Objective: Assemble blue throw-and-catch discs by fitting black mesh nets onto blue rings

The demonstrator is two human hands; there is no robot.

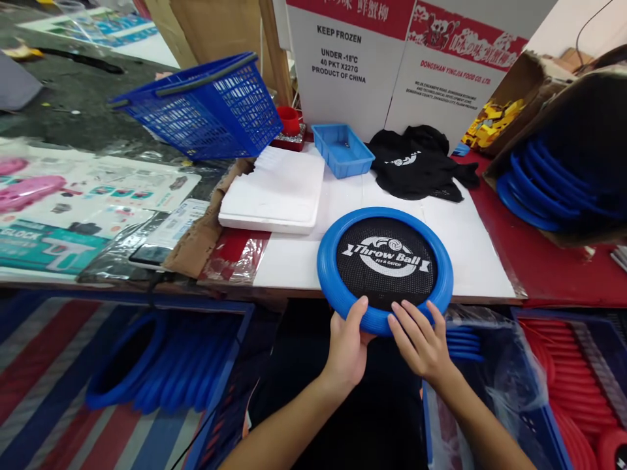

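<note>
A round Throw Ball disc (386,287), with a ribbed blue rim and black mesh printed in white, lies at the front of the white work surface. Its near rim reaches over the table edge. My left hand (347,346) grips the near rim, thumb on top and fingers hidden underneath. Beside it, my right hand (424,336) holds the same rim towards the right, several fingers lying over the rim and the mesh's edge; its thumb is out of sight. Behind the disc is a crumpled pile of black mesh pieces (416,163), one with a white print.
Foam slabs (272,196), a light blue tray (343,153) and a tilted blue basket (210,111) stand behind. Below left, a crate (240,339) holds blue rings (181,365). Red rings (578,385) fill another at right. A carton (588,85) holds more blue rings.
</note>
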